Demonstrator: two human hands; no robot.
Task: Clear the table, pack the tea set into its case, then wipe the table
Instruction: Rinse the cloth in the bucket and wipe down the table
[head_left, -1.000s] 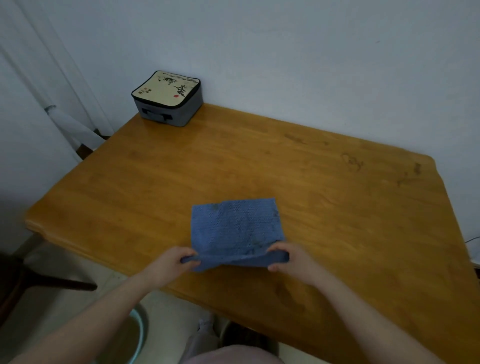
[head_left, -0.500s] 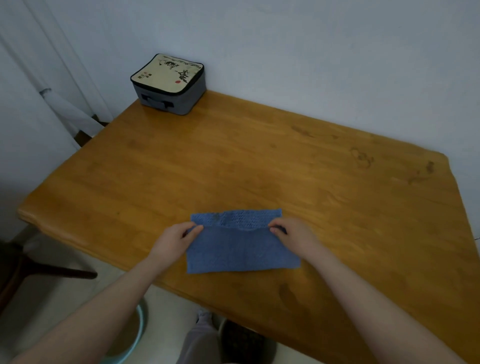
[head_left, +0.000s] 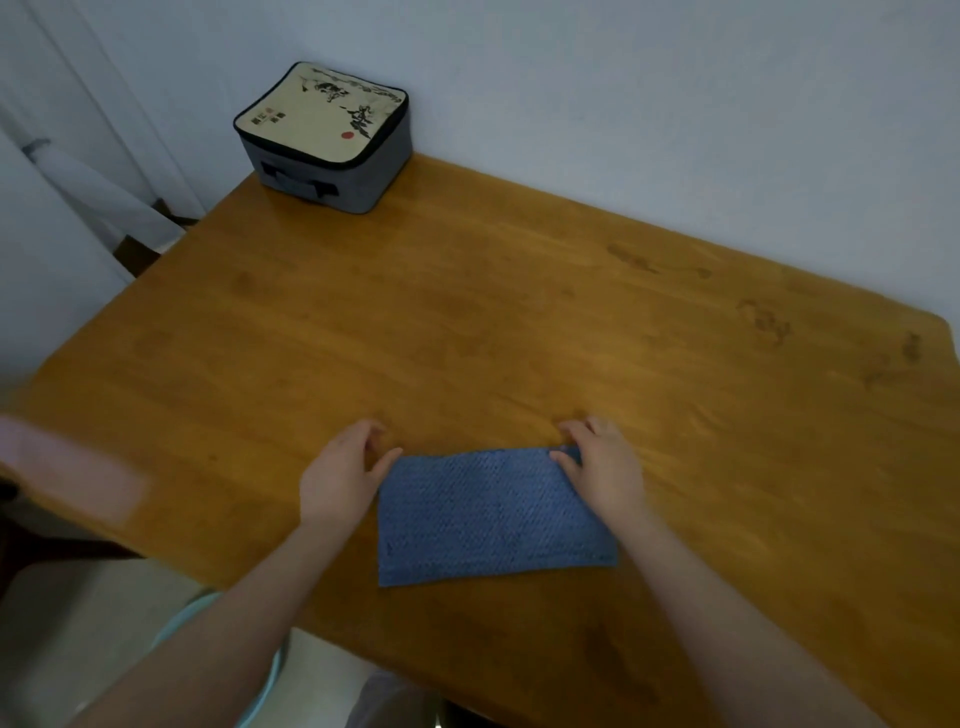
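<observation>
Wooden table (head_left: 519, 312) bears a folded blue cloth (head_left: 493, 514).

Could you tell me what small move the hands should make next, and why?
Probably lay the right hand flat on the blue cloth and start a wiping stroke across the table. The cloth lies flat near the front edge, the right hand holds its far right corner, the left hand is beside it, and the case stands shut in the far corner.

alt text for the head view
A folded blue cloth lies near the wooden table's front edge; the right hand pinches its far right corner, the left hand rests beside it. A closed tea set case sits at the far left corner.
</observation>
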